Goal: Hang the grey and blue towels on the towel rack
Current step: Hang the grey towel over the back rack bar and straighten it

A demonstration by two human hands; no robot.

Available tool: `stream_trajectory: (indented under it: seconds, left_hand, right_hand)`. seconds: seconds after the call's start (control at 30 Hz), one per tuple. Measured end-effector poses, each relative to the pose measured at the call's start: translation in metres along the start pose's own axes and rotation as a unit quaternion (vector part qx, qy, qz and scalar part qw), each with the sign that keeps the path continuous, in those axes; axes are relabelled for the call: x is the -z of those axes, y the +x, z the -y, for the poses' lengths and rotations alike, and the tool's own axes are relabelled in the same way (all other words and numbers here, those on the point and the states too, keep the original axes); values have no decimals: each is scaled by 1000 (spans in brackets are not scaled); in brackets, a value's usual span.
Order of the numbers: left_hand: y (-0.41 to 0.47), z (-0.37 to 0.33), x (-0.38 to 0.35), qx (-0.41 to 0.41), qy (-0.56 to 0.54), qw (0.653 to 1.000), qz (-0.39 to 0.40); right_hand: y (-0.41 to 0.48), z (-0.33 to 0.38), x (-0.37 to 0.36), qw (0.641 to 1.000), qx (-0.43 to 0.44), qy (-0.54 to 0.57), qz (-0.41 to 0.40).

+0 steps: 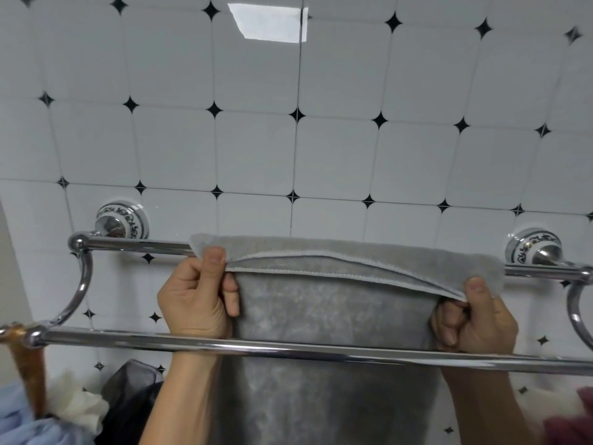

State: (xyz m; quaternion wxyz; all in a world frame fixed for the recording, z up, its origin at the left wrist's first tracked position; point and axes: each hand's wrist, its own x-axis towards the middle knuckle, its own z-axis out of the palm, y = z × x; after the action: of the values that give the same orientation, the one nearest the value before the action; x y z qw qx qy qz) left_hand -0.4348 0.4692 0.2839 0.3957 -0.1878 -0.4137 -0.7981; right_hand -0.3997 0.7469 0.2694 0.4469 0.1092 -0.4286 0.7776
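A grey towel [333, 303] lies draped over the rear bar of a chrome double towel rack [134, 245] fixed to the tiled wall, its long part hanging down behind the front bar [288, 346]. My left hand [195, 300] pinches the towel's folded top edge at its left corner. My right hand [475, 319] pinches the same edge at the right corner. Both arms reach up from under the front bar. Light blue cloth [22, 419], possibly the blue towel, shows at the bottom left corner.
White wall tiles with black diamond insets fill the background. Patterned ceramic mounts [123, 220] [534, 248] hold the rack. A brown wooden handle [27, 364], white cloth [80, 409] and a dark bag [131, 399] sit at lower left. Dark red cloth [574, 419] lies at lower right.
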Motion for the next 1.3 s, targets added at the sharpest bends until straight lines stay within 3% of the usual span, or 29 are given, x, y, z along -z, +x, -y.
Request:
stream_trajectory:
  seconds: [0.2,0.33,0.53,0.6,0.83,1.07,1.3]
  left_hand:
    - [-5,4,6,28,-13,1000,4]
    - [-31,17,26,91,4,996,-9]
    - [-88,37,70,113,125,986,-9]
    - [-109,38,85,125,159,979,-11]
    - [-171,34,139,197,263,944,-18]
    - [-228,19,182,300,280,912,4]
    - [-290,-1,236,404,331,852,27]
  right_hand:
    - [-9,-4,13,999,-36,-16,18]
    - [-22,-12,34,995,-87,-40,36]
    - [-60,-34,81,968,-97,-231,13]
    - [-75,-37,93,968,-127,-215,12]
    - [-138,-41,144,932,-193,-299,71]
    - [-209,-29,184,896,-253,-360,58]
    - [-284,-26,233,849,-342,-404,5]
